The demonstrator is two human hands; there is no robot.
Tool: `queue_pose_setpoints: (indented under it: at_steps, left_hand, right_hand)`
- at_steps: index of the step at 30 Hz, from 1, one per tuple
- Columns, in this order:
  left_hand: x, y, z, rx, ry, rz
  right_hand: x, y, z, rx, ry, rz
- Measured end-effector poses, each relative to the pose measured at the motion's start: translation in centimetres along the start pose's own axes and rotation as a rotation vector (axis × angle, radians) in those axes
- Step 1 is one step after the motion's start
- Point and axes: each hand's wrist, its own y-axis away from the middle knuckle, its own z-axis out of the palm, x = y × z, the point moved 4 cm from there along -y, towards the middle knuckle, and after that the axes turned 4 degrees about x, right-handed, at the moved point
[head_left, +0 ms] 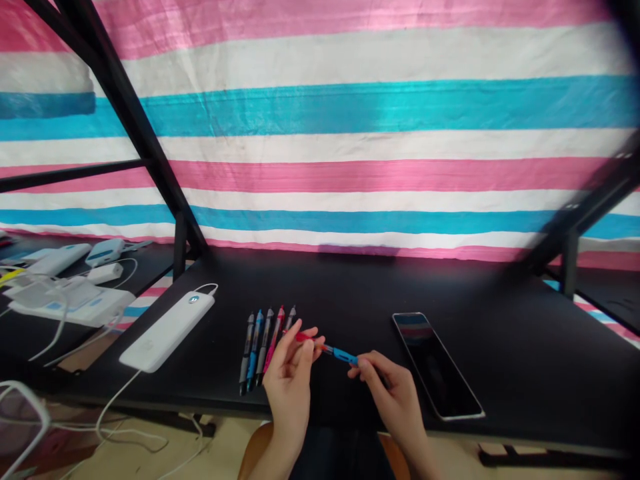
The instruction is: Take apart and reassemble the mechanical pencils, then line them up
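Note:
My left hand (291, 380) pinches the red end of a pen (330, 349) above the black table (350, 293). My right hand (393, 393) grips the blue end of the same pen, so both hands hold it level between them. Just left of my left hand, a row of several pens (263, 343) in black, blue, grey and red lies side by side on the table. My left fingers partly cover the rightmost pen of that row.
A phone (436, 363) with a dark screen lies to the right of my hands. A white power bank (167, 330) with a cable lies to the left. More chargers and cables (65, 293) sit on the neighbouring table. Black frame posts (180, 247) stand behind; a striped cloth hangs at the back.

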Motion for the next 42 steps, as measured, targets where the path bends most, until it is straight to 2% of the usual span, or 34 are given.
queue_pose_setpoints:
  at_steps: [4, 9, 15, 20, 23, 28, 37, 42]
  left_hand:
    - [0.2, 0.1, 0.1, -0.014, 0.002, 0.027]
    - [0.0, -0.4, 0.2, -0.034, 0.104, -0.056]
    - [-0.6, -0.7, 0.4, -0.097, 0.108, -0.164]
    - [-0.6, -0.4, 0.4, -0.134, 0.100, -0.224]
    - [-0.3, -0.5, 0.6, -0.115, 0.108, -0.255]
    - [0.2, -0.8, 0.9, -0.049, 0.181, -0.298]
    - [0.4, -0.8, 1.1, -0.064, 0.208, -0.305]
    - [0.2, -0.9, 0.9, -0.059, 0.213, -0.307]
  right_hand:
    - [-0.5, -0.1, 0.2, -0.016, -0.028, 0.020]
    - [-0.5, -0.3, 0.4, -0.049, -0.007, 0.024]
    - [-0.3, -0.4, 0.6, -0.069, 0.024, 0.030]
    - [1.5, 0.0, 0.2, 0.041, 0.022, 0.044]
    - [2.2, 0.1, 0.2, 0.070, -0.010, 0.068]
    - [1.6, -0.2, 0.1, 0.009, -0.069, 0.116]
    - [0.2, -0.3, -0.4, 0.090, -0.145, 0.099]
    - [0.1, -0.3, -0.2, 0.046, -0.110, 0.120]
